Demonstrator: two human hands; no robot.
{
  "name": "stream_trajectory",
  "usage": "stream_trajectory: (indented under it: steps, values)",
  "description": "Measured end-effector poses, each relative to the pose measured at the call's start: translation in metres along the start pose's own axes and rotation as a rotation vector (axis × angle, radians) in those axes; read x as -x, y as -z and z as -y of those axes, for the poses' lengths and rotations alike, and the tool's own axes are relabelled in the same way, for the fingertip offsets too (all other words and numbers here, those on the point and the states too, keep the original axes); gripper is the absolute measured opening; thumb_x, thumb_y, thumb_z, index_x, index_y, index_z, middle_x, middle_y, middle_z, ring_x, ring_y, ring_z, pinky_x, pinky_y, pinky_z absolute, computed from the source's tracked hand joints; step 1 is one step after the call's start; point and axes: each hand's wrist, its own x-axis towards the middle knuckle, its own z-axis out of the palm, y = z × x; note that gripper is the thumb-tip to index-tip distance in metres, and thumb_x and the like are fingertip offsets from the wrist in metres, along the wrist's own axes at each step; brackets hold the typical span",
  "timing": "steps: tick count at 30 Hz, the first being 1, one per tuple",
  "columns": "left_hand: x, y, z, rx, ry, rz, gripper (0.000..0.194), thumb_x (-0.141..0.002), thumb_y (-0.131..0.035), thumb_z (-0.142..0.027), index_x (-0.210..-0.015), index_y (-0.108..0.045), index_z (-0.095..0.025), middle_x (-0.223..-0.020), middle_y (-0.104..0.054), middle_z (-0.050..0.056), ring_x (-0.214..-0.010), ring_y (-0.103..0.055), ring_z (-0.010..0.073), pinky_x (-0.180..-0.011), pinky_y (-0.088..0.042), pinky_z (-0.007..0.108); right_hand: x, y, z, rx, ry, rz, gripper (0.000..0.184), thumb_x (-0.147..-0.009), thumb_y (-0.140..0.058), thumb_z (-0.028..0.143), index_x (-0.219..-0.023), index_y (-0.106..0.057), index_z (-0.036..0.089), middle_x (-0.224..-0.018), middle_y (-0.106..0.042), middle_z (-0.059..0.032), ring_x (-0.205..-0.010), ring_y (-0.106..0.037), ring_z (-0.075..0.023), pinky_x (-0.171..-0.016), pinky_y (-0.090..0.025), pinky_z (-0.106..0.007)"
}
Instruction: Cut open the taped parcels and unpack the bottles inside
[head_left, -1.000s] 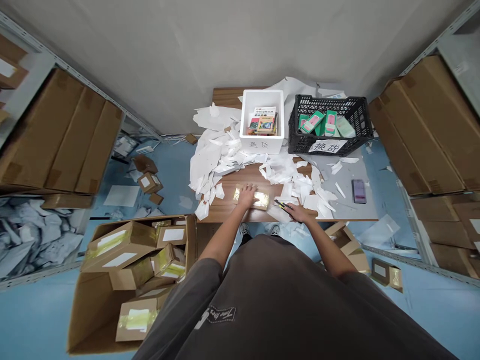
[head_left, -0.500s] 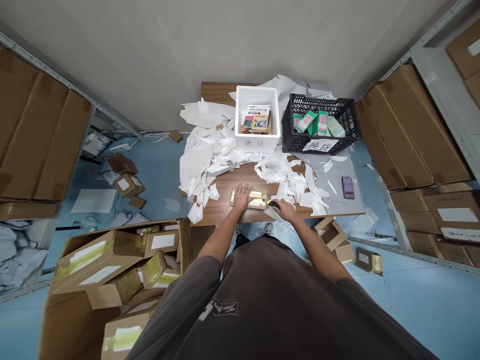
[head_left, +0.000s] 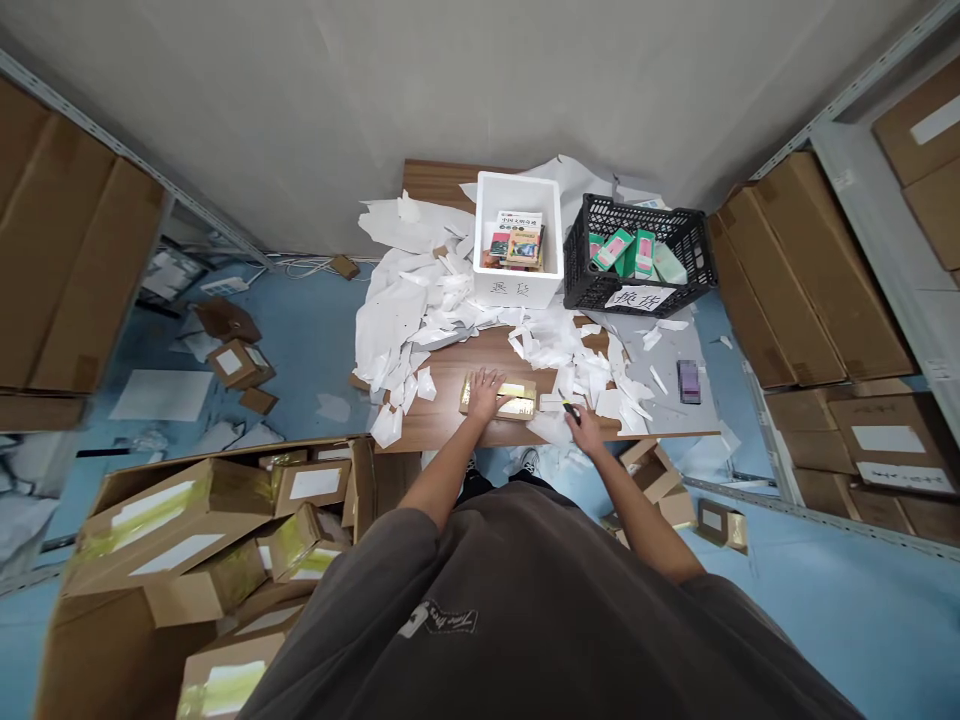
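A small, flat cardboard box [head_left: 519, 407] wrapped in shiny yellowish tape lies near the table's front edge. Across its left part rests my left hand [head_left: 484, 394], open, with the fingers spread over the top. My right hand [head_left: 587, 433] is closed around a black and yellow utility knife [head_left: 572, 412], just right of the box and apart from it. The knife's tip points up and left, over scraps of torn white paper [head_left: 592, 380] on the wooden table [head_left: 457, 432].
Behind the paper stand a white bin [head_left: 517, 292] with books and a black crate [head_left: 640, 297] with green boxes. A phone-like purple object [head_left: 689, 382] lies at the right. A large carton [head_left: 120, 640] full of parcels sits at the lower left; shelves with cartons [head_left: 814, 270] flank the table.
My right hand has drawn the knife away from the box, to the right and slightly nearer to me. My left hand stays on the box.
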Motion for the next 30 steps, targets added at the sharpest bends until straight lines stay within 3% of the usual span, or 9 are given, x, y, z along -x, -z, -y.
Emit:
stream_trajectory:
  steps: [4,7,9,12,16,18,21,25,30]
  values:
    - [-0.003,0.013,-0.006,-0.019,0.129,0.034,0.075,-0.096,-0.070,-0.064,-0.155,-0.060,-0.019,-0.162,-0.057,0.020,-0.158,-0.040,0.0376,-0.135,-0.021,0.054,-0.001,-0.070,0.028,-0.409,-0.099,0.006,0.080,-0.079,-0.077,0.069,-0.141,-0.060,0.021,-0.125,-0.077,-0.0114,-0.112,-0.073,-0.0297,-0.099,-0.059,-0.039]
    - [0.011,0.023,-0.007,-0.055,0.225,0.045,0.082,-0.094,-0.071,-0.065,-0.161,-0.054,-0.021,-0.164,-0.055,0.019,-0.158,-0.039,0.0384,-0.133,-0.023,0.055,-0.016,-0.097,0.052,-0.444,-0.215,-0.036,0.092,-0.070,-0.086,0.065,-0.145,-0.056,0.020,-0.132,-0.075,-0.0128,-0.122,-0.071,-0.0314,-0.104,-0.056,-0.039]
    - [0.029,0.025,-0.007,-0.070,0.298,0.040,0.082,-0.096,-0.069,-0.062,-0.165,-0.048,-0.023,-0.168,-0.050,0.018,-0.158,-0.039,0.0384,-0.131,-0.026,0.055,-0.037,-0.095,0.070,-0.388,-0.249,-0.074,0.095,-0.072,-0.087,0.063,-0.148,-0.053,0.019,-0.140,-0.071,-0.0156,-0.127,-0.068,-0.0316,-0.107,-0.053,-0.037]
    - [0.062,0.021,-0.014,-0.051,0.395,0.065,0.083,-0.100,-0.064,-0.057,-0.170,-0.038,-0.022,-0.172,-0.043,0.022,-0.153,-0.045,0.0400,-0.124,-0.036,0.055,-0.076,-0.078,0.106,-0.254,-0.172,-0.068,0.086,-0.084,-0.083,0.059,-0.148,-0.050,0.012,-0.146,-0.067,-0.0224,-0.127,-0.065,-0.0309,-0.104,-0.052,-0.033]
    - [0.092,0.016,-0.026,-0.010,0.389,0.198,0.088,-0.101,-0.062,-0.053,-0.175,-0.025,-0.024,-0.174,-0.040,0.023,-0.151,-0.048,0.0428,-0.121,-0.040,0.059,-0.114,-0.059,0.158,-0.058,-0.088,0.001,0.078,-0.092,-0.078,0.057,-0.146,-0.049,0.009,-0.137,-0.070,-0.0246,-0.116,-0.067,-0.0310,-0.096,-0.053,-0.038]
    - [0.093,0.022,-0.025,-0.054,0.366,0.198,0.085,-0.100,-0.063,-0.043,-0.175,-0.027,-0.026,-0.174,-0.039,0.021,-0.155,-0.043,0.0438,-0.122,-0.038,0.060,-0.118,-0.051,0.168,-0.049,-0.058,0.010,0.075,-0.092,-0.079,0.054,-0.145,-0.050,0.010,-0.135,-0.071,-0.0229,-0.114,-0.067,-0.0303,-0.094,-0.053,-0.037]
    - [0.080,0.042,-0.012,-0.137,0.166,0.160,0.076,-0.097,-0.063,-0.021,-0.169,-0.041,-0.027,-0.176,-0.037,0.018,-0.159,-0.039,0.0402,-0.123,-0.038,0.056,-0.104,-0.043,0.150,-0.052,-0.015,0.013,0.072,-0.095,-0.074,0.055,-0.146,-0.050,0.011,-0.136,-0.071,-0.0204,-0.119,-0.067,-0.0299,-0.096,-0.054,-0.035]
    - [0.047,0.062,0.001,-0.121,-0.282,0.273,0.055,-0.096,-0.058,-0.010,-0.144,-0.067,-0.036,-0.169,-0.050,0.006,-0.159,-0.040,0.0307,-0.120,-0.042,0.046,-0.057,-0.053,0.090,-0.095,-0.020,0.036,0.078,-0.095,-0.067,0.062,-0.153,-0.048,0.015,-0.140,-0.071,-0.0189,-0.127,-0.070,-0.0311,-0.097,-0.058,-0.036]
    - [0.019,0.059,-0.005,-0.115,-0.389,0.334,0.038,-0.097,-0.060,-0.010,-0.124,-0.075,-0.030,-0.138,-0.069,0.012,-0.144,-0.052,0.0277,-0.119,-0.041,0.043,-0.014,-0.076,0.045,-0.135,-0.150,0.081,0.077,-0.089,-0.073,0.062,-0.149,-0.054,0.017,-0.137,-0.073,-0.0176,-0.124,-0.073,-0.0319,-0.097,-0.060,-0.038]
